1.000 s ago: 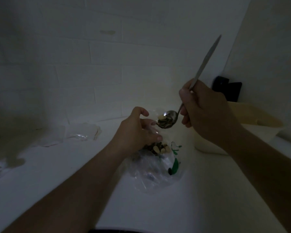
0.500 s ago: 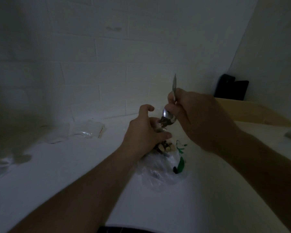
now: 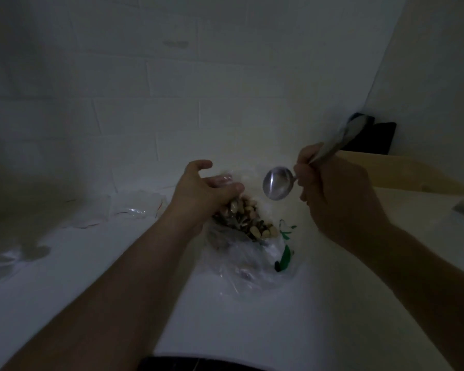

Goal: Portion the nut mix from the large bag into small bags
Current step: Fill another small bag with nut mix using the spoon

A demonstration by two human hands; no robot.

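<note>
Head view: on the white surface (image 3: 319, 303) lies the clear large bag (image 3: 252, 261), with the small bag (image 3: 241, 210) of nut mix (image 3: 248, 216) held up over it. A second ago the spoon (image 3: 277, 182) was loaded; it has since tipped and now shows an empty bowl, so one more scoop looks delivered. The left hand (image 3: 206, 194) pinches the small bag's mouth, nuts just below that grip. The right hand (image 3: 330, 194) is curled round the spoon handle, just right of the bag.
</note>
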